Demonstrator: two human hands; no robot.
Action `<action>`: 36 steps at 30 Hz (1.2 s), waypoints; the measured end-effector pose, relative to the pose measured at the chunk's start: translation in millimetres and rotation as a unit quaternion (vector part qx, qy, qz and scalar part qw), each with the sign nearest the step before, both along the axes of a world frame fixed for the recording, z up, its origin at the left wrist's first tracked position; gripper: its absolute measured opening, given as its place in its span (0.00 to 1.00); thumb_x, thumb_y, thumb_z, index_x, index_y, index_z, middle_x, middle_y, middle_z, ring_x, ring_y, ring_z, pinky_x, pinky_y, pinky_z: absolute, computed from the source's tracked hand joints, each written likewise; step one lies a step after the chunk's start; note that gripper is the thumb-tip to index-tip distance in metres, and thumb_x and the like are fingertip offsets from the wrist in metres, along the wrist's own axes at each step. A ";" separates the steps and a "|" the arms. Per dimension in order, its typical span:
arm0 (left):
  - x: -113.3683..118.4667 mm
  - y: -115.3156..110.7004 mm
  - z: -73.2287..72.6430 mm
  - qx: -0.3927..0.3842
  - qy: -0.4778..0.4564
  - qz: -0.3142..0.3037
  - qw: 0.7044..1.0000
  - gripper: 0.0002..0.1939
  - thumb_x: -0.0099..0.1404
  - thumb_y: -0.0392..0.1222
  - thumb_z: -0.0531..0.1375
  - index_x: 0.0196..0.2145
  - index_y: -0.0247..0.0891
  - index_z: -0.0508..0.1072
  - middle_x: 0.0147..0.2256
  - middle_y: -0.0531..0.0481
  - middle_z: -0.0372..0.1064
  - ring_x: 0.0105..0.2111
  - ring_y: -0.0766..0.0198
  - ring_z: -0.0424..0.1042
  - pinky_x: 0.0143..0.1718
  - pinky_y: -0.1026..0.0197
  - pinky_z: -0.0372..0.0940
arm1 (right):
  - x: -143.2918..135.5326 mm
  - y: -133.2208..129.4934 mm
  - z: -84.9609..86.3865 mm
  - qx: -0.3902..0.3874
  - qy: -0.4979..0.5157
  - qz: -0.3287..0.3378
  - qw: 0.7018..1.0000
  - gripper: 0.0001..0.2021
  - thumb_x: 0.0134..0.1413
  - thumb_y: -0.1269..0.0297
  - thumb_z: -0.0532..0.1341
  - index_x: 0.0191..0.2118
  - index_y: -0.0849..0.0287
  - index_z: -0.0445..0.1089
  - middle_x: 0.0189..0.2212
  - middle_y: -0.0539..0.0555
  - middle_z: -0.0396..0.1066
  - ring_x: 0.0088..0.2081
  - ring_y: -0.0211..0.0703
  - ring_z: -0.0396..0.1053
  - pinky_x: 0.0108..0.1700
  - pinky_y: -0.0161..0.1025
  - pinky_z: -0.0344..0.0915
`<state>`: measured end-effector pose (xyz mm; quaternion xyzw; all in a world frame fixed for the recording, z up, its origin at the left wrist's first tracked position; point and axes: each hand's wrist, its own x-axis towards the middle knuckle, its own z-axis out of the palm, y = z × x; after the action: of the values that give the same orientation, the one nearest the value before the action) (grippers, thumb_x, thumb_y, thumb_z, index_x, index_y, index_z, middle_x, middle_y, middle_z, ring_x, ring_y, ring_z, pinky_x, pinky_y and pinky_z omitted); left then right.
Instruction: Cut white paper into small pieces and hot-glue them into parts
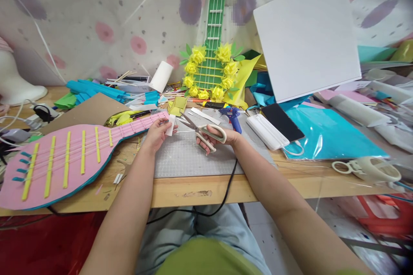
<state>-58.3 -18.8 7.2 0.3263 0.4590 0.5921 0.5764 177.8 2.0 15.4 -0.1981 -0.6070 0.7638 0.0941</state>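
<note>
My left hand [158, 134] pinches a small white strip [171, 125] upright above the cutting mat [190, 164]. Fingers of my right hand [217, 136] go through the handles of a pair of beige-handled scissors [211, 133]; the blades point up and left toward the strip. Another white strip [205, 116] lies on the mat beyond the scissors. To the left rests a pink paper guitar [58, 159] with yellow bars and string lines, its neck reaching behind my left hand. At the back stands a green paper instrument [214, 21] ringed with yellow paper flowers.
A blue glue gun [232, 117] lies right of the scissors, near a white power bank [267, 132] and a black phone [283, 122]. A turquoise packet [332, 133], a tape dispenser [371, 168] and a large white board [308, 36] are on the right. A black cable [226, 195] crosses the table edge.
</note>
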 end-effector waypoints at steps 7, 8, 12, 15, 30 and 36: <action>-0.9 1.2 -3.3 0.012 0.018 -0.015 1.000 0.14 0.48 0.31 0.61 0.32 0.36 0.61 0.27 0.52 0.69 0.28 0.62 0.73 0.28 0.62 0.68 | -1.1 6.4 -6.2 -0.005 0.014 0.047 0.999 0.34 0.47 0.37 0.47 0.38 0.69 0.64 0.28 0.57 0.68 0.25 0.37 0.68 0.25 0.34 0.66; -0.8 1.2 -3.6 0.015 0.024 -0.016 0.999 0.15 0.48 0.31 0.62 0.32 0.36 0.61 0.27 0.52 0.69 0.28 0.62 0.73 0.28 0.62 0.68 | -0.9 6.5 -6.2 -0.005 0.016 0.048 0.999 0.33 0.48 0.37 0.46 0.38 0.69 0.64 0.27 0.57 0.67 0.25 0.37 0.68 0.25 0.33 0.66; -0.5 0.9 -4.1 0.027 0.037 -0.022 0.999 0.16 0.47 0.33 0.62 0.32 0.36 0.60 0.28 0.53 0.68 0.28 0.62 0.73 0.28 0.61 0.68 | 0.7 5.9 -5.2 -0.014 0.021 0.042 0.999 0.33 0.51 0.39 0.43 0.38 0.69 0.64 0.27 0.56 0.67 0.25 0.36 0.68 0.27 0.34 0.67; 0.1 0.3 -4.1 0.031 0.047 -0.036 0.998 0.17 0.46 0.34 0.63 0.33 0.36 0.60 0.28 0.53 0.67 0.28 0.62 0.73 0.29 0.61 0.68 | 1.0 5.8 -5.1 -0.022 0.024 0.048 0.998 0.32 0.49 0.38 0.46 0.38 0.68 0.64 0.26 0.55 0.66 0.26 0.37 0.68 0.29 0.35 0.68; 7.6 -0.4 -5.9 0.045 0.067 -0.076 0.994 0.21 0.44 0.39 0.65 0.33 0.37 0.59 0.26 0.56 0.66 0.28 0.61 0.73 0.29 0.60 0.68 | -10.4 1.9 -4.5 -0.024 0.038 0.006 0.999 0.30 0.50 0.38 0.45 0.36 0.65 0.63 0.23 0.50 0.60 0.25 0.34 0.62 0.27 0.36 0.66; 7.1 0.6 -6.3 0.058 0.066 -0.053 0.995 0.20 0.44 0.38 0.65 0.32 0.37 0.59 0.25 0.54 0.67 0.29 0.61 0.74 0.28 0.63 0.67 | -11.6 3.6 -8.5 -0.004 0.064 -0.022 0.998 0.27 0.48 0.39 0.50 0.33 0.64 0.61 0.17 0.45 0.54 0.17 0.28 0.53 0.17 0.28 0.55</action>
<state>-51.1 -18.2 0.9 0.4216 0.4432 0.5630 0.5558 166.2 5.6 6.9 -0.1623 -0.5920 0.7752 0.1489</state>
